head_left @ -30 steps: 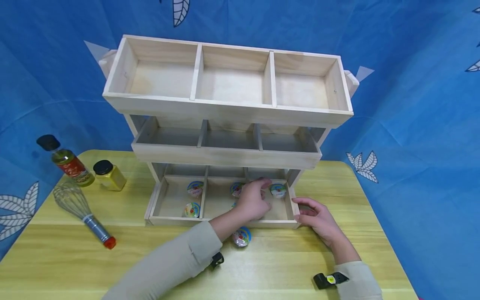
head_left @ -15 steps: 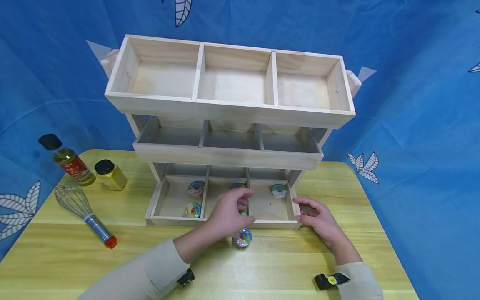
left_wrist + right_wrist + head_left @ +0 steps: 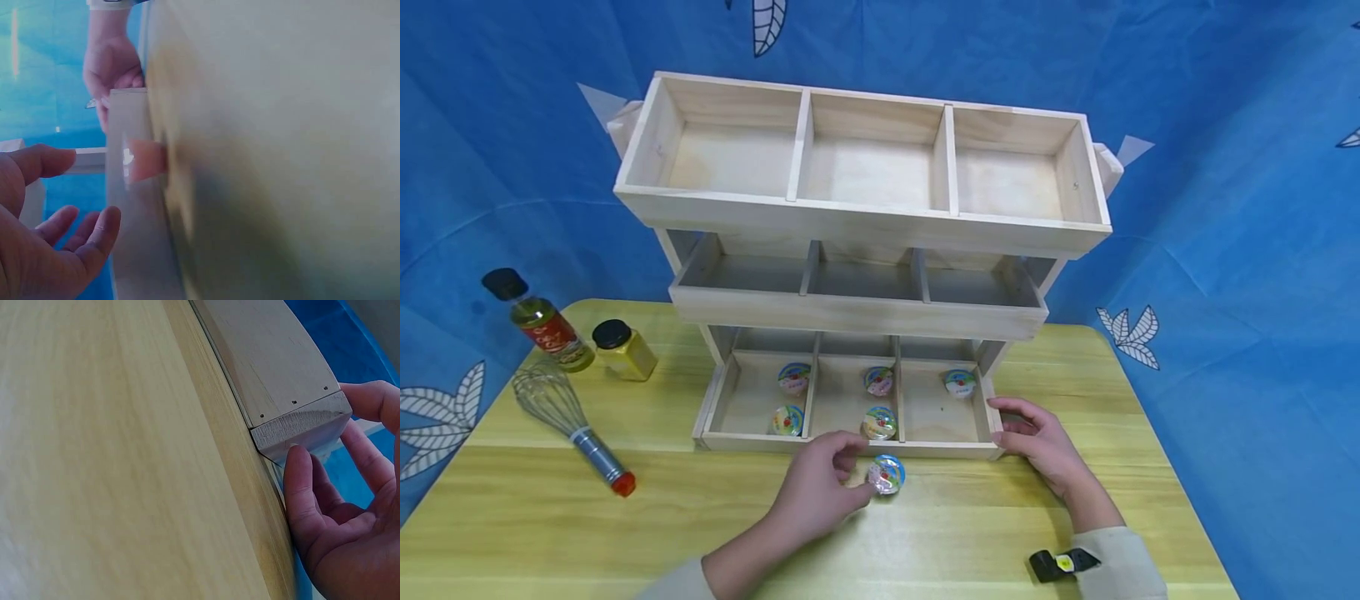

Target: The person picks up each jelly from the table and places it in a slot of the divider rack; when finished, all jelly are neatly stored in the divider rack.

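One small jelly cup (image 3: 887, 474) with a printed foil lid stands on the table before the rack's front edge. My left hand (image 3: 820, 483) is just left of it, thumb and fingers spread apart with nothing between them. In the left wrist view the pinkish cup (image 3: 147, 161) shows beyond those parted fingers. My right hand (image 3: 1037, 442) holds the front right corner of the wooden rack's bottom tray (image 3: 850, 447); the right wrist view has its thumb on the corner's end (image 3: 303, 425). Similar cups sit in the tray: two left, two middle, one right (image 3: 959, 383).
Two more three-compartment wooden tiers, the middle one (image 3: 857, 311) and the top one (image 3: 865, 218), overhang the bottom tray. On the table's left lie a whisk (image 3: 574, 429), an oil bottle (image 3: 550, 329) and a yellow black-lidded jar (image 3: 627, 354). Blue cloth (image 3: 1225, 208) hangs behind.
My left hand has come out of the tray's right compartment, leftward and toward me, down to the table beside the loose cup. My right hand stays at the tray's corner.
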